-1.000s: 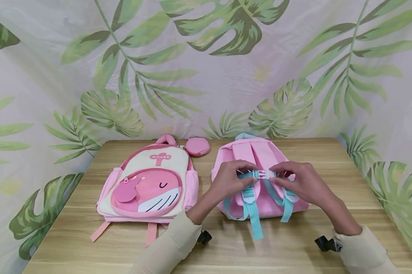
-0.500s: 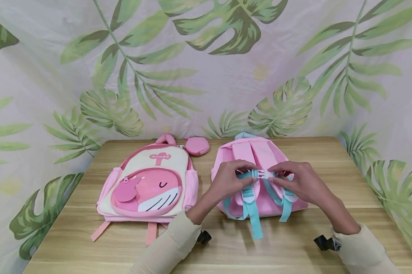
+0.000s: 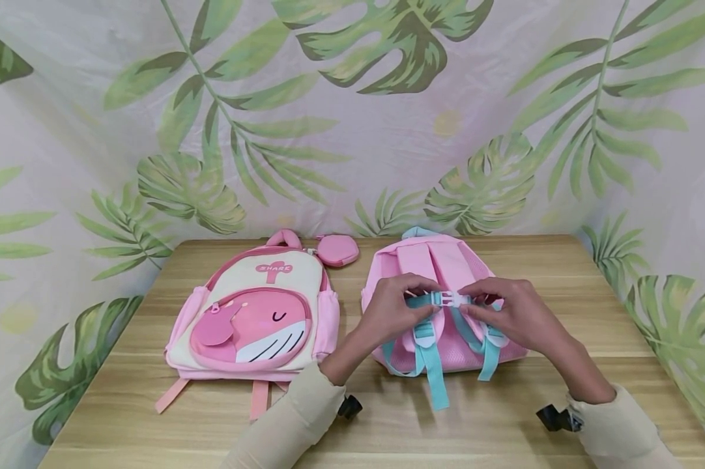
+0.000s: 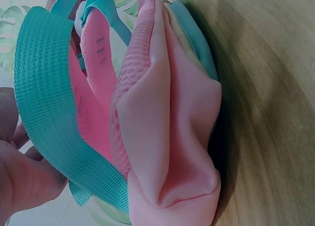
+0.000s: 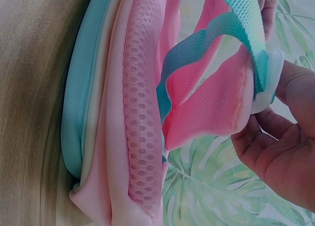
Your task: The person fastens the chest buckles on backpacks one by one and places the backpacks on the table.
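A pink backpack (image 3: 440, 254) lies with its shoulder straps facing up and teal webbing (image 3: 438, 378) hanging from them. Over its back, a white side-release buckle (image 3: 448, 298) joins two lengths of teal strap. My left hand (image 3: 395, 307) pinches the buckle's left end between thumb and fingers. At the opposite end, my right hand (image 3: 513, 311) pinches the other half. Prongs show through the buckle's middle. The left wrist view shows a wide teal strap (image 4: 47, 88) arching by the left hand; a white strap adjuster (image 5: 269, 83) is beside the right fingers in its wrist view.
Left of the hands lies a cream and pink whale backpack (image 3: 296, 273), a small pink pouch (image 3: 337, 251) at its top corner. The wooden table (image 3: 446, 436) runs back to a leaf-print cloth (image 3: 388, 130).
My right hand has shifted very slightly left, and the right end of the buckle with it. The left hand keeps its place.
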Available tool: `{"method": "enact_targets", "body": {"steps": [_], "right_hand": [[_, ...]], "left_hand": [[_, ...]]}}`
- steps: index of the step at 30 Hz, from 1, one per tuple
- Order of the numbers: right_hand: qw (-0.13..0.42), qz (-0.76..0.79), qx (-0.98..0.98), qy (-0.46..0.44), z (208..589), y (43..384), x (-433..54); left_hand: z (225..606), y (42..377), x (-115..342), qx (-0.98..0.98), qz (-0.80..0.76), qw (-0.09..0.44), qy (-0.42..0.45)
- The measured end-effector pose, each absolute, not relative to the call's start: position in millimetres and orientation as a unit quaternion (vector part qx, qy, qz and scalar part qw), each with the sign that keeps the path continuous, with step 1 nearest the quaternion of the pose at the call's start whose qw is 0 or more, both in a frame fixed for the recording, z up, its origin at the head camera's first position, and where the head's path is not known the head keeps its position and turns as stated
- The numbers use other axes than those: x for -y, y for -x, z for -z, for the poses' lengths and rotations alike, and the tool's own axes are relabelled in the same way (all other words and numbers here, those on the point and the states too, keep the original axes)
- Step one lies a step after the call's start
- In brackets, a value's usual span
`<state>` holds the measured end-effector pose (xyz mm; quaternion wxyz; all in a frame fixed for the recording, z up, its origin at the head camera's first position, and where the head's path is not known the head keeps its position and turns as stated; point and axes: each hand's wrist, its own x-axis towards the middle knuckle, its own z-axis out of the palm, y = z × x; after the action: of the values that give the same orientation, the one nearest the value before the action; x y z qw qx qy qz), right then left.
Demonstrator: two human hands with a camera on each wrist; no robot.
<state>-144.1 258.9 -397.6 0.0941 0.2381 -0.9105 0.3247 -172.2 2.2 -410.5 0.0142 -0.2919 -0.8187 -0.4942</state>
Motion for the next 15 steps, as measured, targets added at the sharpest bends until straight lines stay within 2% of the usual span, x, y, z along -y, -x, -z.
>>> {"method": "enact_targets", "body": {"steps": [8,15], "right_hand": [[0.095,-0.331,0.908,-0.241,399.3,143.9,-256.8],[0.097,-0.339,0.901,-0.253,400.6,143.7,-254.5]], "left_hand": [[411.1,172.5,-1.8,0.823,0.484,0.025,0.295],[411.5,173.5,-2.1,0.829,0.474,0.009,0.298]]}}
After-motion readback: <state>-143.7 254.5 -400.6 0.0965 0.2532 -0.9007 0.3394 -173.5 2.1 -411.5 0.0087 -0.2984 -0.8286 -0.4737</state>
